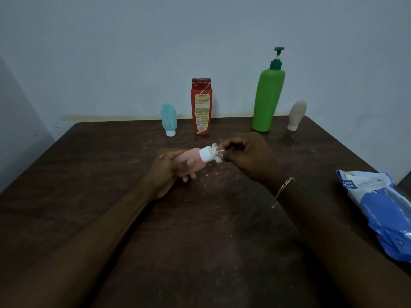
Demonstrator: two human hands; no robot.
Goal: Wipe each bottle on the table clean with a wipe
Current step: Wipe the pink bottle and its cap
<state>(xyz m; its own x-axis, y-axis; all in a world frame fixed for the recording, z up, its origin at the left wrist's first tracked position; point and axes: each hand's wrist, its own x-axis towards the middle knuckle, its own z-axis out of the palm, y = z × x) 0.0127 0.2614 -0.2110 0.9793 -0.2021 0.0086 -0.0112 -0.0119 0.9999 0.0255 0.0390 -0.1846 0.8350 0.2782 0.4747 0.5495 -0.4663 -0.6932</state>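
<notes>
Over dark table [89, 174], pink bottle [191, 161] between both hands, wipe [216, 153] at cap.

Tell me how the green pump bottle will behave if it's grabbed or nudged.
The green pump bottle is tall on a narrow base, so a push near the top would probably tip it. Its smooth plastic looks stiff but possibly slippery. Lifting by the pump head seems risky; the body is a safer grip.

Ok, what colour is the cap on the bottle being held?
White cap on a pink bottle, seen in the head view.
</notes>
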